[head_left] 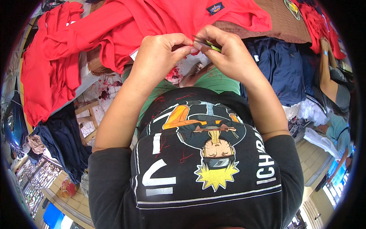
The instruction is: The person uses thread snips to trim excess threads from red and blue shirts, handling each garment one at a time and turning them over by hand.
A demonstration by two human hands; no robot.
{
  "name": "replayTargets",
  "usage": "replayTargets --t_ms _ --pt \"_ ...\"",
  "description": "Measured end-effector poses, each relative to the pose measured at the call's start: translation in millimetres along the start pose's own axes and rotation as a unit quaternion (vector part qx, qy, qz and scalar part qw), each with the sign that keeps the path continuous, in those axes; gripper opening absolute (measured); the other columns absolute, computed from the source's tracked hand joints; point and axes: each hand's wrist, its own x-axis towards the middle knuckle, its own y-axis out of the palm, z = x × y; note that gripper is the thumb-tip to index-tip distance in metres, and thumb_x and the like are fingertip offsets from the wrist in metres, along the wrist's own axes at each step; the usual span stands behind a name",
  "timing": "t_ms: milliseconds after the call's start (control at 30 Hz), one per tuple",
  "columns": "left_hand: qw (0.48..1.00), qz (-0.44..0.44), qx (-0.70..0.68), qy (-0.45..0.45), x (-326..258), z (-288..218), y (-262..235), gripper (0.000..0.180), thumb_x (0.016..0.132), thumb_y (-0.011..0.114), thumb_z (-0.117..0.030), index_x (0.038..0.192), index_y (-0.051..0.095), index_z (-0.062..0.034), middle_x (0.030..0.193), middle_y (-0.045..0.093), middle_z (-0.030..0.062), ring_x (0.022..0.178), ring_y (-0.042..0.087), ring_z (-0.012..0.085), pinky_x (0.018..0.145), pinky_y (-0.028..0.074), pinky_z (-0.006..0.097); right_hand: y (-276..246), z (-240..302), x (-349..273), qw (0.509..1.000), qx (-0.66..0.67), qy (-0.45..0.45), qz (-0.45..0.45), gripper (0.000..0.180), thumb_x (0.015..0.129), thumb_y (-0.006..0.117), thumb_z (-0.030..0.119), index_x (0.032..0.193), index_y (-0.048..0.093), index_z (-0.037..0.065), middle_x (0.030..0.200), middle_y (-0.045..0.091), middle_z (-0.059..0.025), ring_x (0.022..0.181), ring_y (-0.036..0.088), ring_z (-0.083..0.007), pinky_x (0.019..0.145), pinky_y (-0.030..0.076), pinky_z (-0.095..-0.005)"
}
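A red garment (152, 19) with a dark label lies spread in front of me, its near edge hanging toward my lap. My left hand (162, 51) is closed in a pinch at that edge, on a small bit of red cloth or thread. My right hand (225, 47) is closed around thread snips (214, 46) with a yellow-green handle and dark blades. The blade tips point left, close to my left fingertips. My right fingers partly cover the snips.
Under the garment is a brown surface (282, 24). Another red garment (51, 84) hangs at the left, above dark blue cloth (63, 137). Navy garments (274, 68) are piled at the right. Beyond them another person's arm (325, 66) reaches toward red cloth. Red thread scraps litter the floor.
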Motion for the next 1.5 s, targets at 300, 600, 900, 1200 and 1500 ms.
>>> replayTargets --t_ms 300,600,900,1200,1500 --pt "0.999 -0.026 -0.025 0.009 -0.7 9.8 -0.9 0.018 0.092 0.061 -0.015 0.100 0.066 0.0006 0.081 0.067 0.0007 0.077 0.060 0.0046 0.069 0.050 0.022 -22.9 2.6 -3.6 1.000 -0.008 -0.015 0.024 0.022 0.085 0.065 0.018 0.098 0.060 0.000 0.083 0.065 -0.0161 0.078 0.065 -0.0285 0.071 0.050 -0.0368" --pt "0.996 -0.059 -0.060 0.010 -2.6 0.6 -0.3 0.019 0.091 0.063 -0.018 0.099 0.066 -0.0012 0.081 0.066 -0.0006 0.075 0.058 0.0032 0.067 0.050 0.020 -21.1 5.4 -2.0 0.998 -0.040 -0.021 0.046 0.017 0.084 0.064 0.014 0.095 0.062 0.000 0.078 0.065 -0.0143 0.074 0.066 -0.0255 0.067 0.050 -0.0338" --pt "0.996 -0.069 -0.051 0.016 -3.3 0.3 0.4 0.018 0.091 0.063 -0.017 0.099 0.067 -0.0018 0.081 0.066 -0.0008 0.075 0.058 0.0030 0.066 0.050 0.021 -21.0 0.6 -1.5 0.999 -0.011 -0.001 0.045 0.017 0.084 0.065 0.016 0.093 0.062 0.001 0.078 0.065 -0.0145 0.073 0.065 -0.0265 0.067 0.050 -0.0344" --pt "0.996 -0.076 -0.038 0.029 -2.3 3.2 5.0 0.017 0.091 0.062 -0.017 0.099 0.067 -0.0026 0.082 0.069 0.0013 0.074 0.060 0.0033 0.067 0.050 0.021 -19.0 4.4 2.4 0.995 -0.080 -0.036 0.056 0.018 0.081 0.068 0.017 0.091 0.061 0.004 0.077 0.065 -0.0138 0.075 0.066 -0.0286 0.065 0.049 -0.0364" --pt "0.989 -0.050 -0.136 0.030 -1.6 -2.2 -2.2 0.016 0.093 0.058 -0.014 0.097 0.066 -0.0001 0.091 0.068 0.0042 0.080 0.062 0.0076 0.069 0.048 0.022 -17.8 -13.7 5.9 0.997 0.040 0.005 0.061 0.027 0.081 0.063 0.000 0.108 0.061 0.001 0.090 0.063 -0.0032 0.085 0.059 -0.0090 0.077 0.049 -0.0257"
